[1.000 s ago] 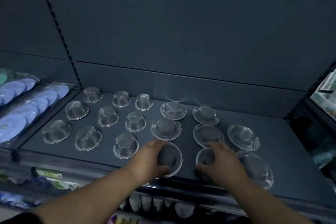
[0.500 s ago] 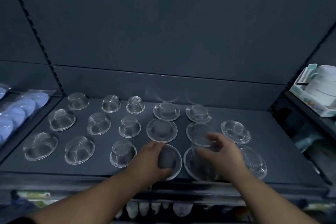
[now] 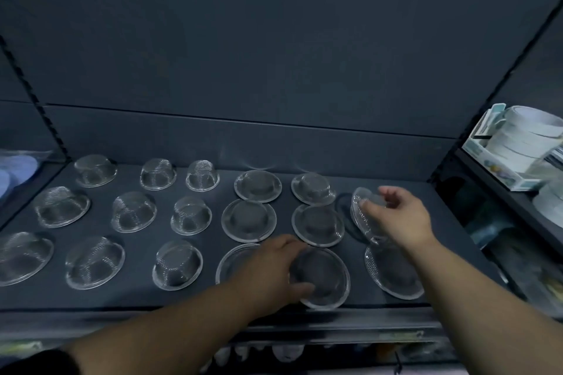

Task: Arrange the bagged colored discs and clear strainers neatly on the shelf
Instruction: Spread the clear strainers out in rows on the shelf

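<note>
At the shelf's front edge: my left hand point(image 3: 268, 271) curls thumb and fingers round the front strainer point(image 3: 327, 280), which lies flat on the shelf point(image 3: 137, 295).
Toward the right end: my right hand point(image 3: 402, 219) pinches the tilted strainer point(image 3: 362, 222), rim steeply angled; I cannot tell whether its lower edge touches the shelf.
Hands: apart, each clamped on its own strainer.
Other strainers point(image 3: 248, 219): domes up, in rows from the left end to the middle; one more lies near the front right corner, below my right wrist.
Bagged discs point(image 3: 18, 167): blue, beyond the left end on the neighbouring shelf.
Right side: white stack point(image 3: 518, 143) in a box.
</note>
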A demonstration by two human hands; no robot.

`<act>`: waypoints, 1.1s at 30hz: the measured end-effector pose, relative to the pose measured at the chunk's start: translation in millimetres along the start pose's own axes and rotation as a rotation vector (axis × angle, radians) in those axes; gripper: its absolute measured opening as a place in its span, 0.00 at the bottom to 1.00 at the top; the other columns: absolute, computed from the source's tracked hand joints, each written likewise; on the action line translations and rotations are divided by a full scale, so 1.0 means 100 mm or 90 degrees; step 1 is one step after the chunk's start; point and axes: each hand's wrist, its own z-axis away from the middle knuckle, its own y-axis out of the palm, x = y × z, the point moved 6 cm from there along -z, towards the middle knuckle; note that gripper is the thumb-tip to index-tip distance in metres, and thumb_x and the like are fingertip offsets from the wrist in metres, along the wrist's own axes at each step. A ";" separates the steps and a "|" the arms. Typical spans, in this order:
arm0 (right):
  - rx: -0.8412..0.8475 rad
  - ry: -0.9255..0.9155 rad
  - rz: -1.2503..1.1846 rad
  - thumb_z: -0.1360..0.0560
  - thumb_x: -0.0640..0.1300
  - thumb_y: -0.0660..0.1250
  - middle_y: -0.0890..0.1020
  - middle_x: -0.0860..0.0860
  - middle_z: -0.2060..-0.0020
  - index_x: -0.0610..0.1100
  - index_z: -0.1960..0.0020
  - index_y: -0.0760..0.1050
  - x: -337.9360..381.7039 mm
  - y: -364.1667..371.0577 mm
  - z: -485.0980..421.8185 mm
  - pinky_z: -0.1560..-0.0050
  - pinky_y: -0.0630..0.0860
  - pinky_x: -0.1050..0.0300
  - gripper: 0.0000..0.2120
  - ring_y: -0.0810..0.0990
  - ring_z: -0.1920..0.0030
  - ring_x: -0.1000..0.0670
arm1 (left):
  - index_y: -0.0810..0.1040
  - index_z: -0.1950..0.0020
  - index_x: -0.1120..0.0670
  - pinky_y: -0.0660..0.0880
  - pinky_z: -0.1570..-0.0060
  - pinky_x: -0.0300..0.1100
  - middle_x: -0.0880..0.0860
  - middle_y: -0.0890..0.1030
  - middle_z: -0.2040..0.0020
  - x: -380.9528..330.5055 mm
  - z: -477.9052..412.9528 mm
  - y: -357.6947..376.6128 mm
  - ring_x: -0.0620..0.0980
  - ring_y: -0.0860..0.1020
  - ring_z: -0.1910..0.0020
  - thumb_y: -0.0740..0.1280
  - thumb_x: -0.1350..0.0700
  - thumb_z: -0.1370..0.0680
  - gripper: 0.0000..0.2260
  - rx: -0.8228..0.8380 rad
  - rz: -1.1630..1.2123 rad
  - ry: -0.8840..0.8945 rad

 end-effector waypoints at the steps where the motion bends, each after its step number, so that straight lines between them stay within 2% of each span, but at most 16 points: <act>1: -0.004 -0.004 0.018 0.34 0.49 0.78 0.80 0.52 0.50 0.47 0.41 0.77 0.02 -0.03 -0.08 0.47 0.72 0.61 0.24 0.79 0.51 0.52 | 0.65 0.27 0.45 0.58 0.37 0.31 0.43 0.64 0.29 -0.05 -0.05 0.05 0.42 0.63 0.31 0.69 0.40 0.28 0.31 0.014 0.006 0.003; 5: 0.015 -0.023 0.074 0.34 0.51 0.77 0.80 0.53 0.49 0.48 0.42 0.76 0.03 -0.07 -0.37 0.48 0.69 0.62 0.22 0.77 0.50 0.52 | 0.67 0.29 0.45 0.61 0.35 0.34 0.44 0.68 0.31 -0.16 -0.19 0.21 0.43 0.66 0.33 0.69 0.40 0.28 0.30 0.050 0.005 -0.013; 8: 0.049 -0.045 0.092 0.33 0.52 0.76 0.77 0.54 0.49 0.49 0.41 0.75 0.04 -0.04 -0.56 0.50 0.69 0.61 0.22 0.75 0.50 0.53 | 0.71 0.34 0.45 0.66 0.38 0.36 0.45 0.72 0.37 -0.17 -0.29 0.22 0.44 0.70 0.37 0.68 0.37 0.29 0.26 0.025 -0.010 -0.047; 11: 0.085 -0.087 0.127 0.31 0.53 0.75 0.77 0.54 0.48 0.49 0.39 0.75 0.04 0.04 -0.77 0.53 0.69 0.60 0.23 0.74 0.50 0.53 | 0.72 0.37 0.46 0.63 0.41 0.32 0.44 0.72 0.39 -0.20 -0.44 0.18 0.43 0.70 0.38 0.67 0.38 0.27 0.22 -0.036 -0.015 -0.066; 13: 0.101 -0.118 0.159 0.32 0.53 0.75 0.77 0.54 0.50 0.49 0.41 0.75 0.05 0.10 -0.91 0.55 0.69 0.60 0.22 0.75 0.52 0.52 | 0.73 0.36 0.48 0.63 0.39 0.33 0.45 0.71 0.37 -0.22 -0.55 0.15 0.44 0.69 0.36 0.66 0.41 0.25 0.21 -0.078 -0.022 -0.071; 16: 0.108 -0.161 0.183 0.34 0.54 0.76 0.79 0.52 0.47 0.50 0.42 0.76 0.02 0.21 -1.14 0.48 0.75 0.55 0.22 0.78 0.48 0.49 | 0.74 0.35 0.50 0.59 0.37 0.31 0.47 0.71 0.34 -0.28 -0.71 0.19 0.47 0.69 0.35 0.65 0.43 0.26 0.22 -0.100 -0.023 -0.085; 19: 0.129 -0.189 0.180 0.35 0.53 0.76 0.80 0.49 0.46 0.50 0.43 0.77 -0.03 0.34 -1.31 0.45 0.75 0.55 0.22 0.78 0.47 0.48 | 0.76 0.36 0.52 0.63 0.35 0.37 0.50 0.75 0.36 -0.49 -0.85 0.38 0.50 0.72 0.37 0.59 0.37 0.30 0.28 -0.042 0.003 -0.046; 24: 0.186 -0.191 0.214 0.36 0.56 0.77 0.81 0.49 0.45 0.49 0.41 0.77 -0.10 0.48 -1.49 0.44 0.76 0.54 0.26 0.78 0.45 0.48 | 0.76 0.37 0.50 0.70 0.39 0.43 0.51 0.78 0.40 -0.84 -0.99 0.73 0.53 0.75 0.41 0.65 0.40 0.28 0.23 0.043 0.025 0.004; 27: 0.239 -0.185 0.241 0.37 0.57 0.77 0.81 0.50 0.45 0.49 0.41 0.77 -0.14 0.56 -1.51 0.45 0.76 0.55 0.27 0.79 0.45 0.49 | 0.72 0.32 0.47 0.67 0.36 0.43 0.51 0.75 0.35 -0.91 -1.04 0.82 0.53 0.73 0.37 0.69 0.40 0.28 0.26 0.066 0.005 0.017; 30: 0.232 -0.208 0.249 0.37 0.59 0.77 0.82 0.50 0.45 0.50 0.42 0.78 -0.14 0.57 -1.51 0.44 0.76 0.53 0.27 0.79 0.45 0.48 | 0.67 0.29 0.42 0.61 0.33 0.39 0.46 0.71 0.31 -0.99 -1.08 0.88 0.49 0.69 0.33 0.70 0.39 0.30 0.31 0.078 -0.009 0.007; 33: 0.240 -0.219 0.235 0.37 0.60 0.77 0.81 0.50 0.44 0.49 0.41 0.78 -0.13 0.56 -1.50 0.43 0.75 0.55 0.29 0.78 0.43 0.48 | 0.65 0.28 0.43 0.60 0.32 0.40 0.47 0.69 0.30 -1.10 -1.12 0.92 0.50 0.67 0.32 0.72 0.41 0.30 0.33 0.089 -0.044 0.026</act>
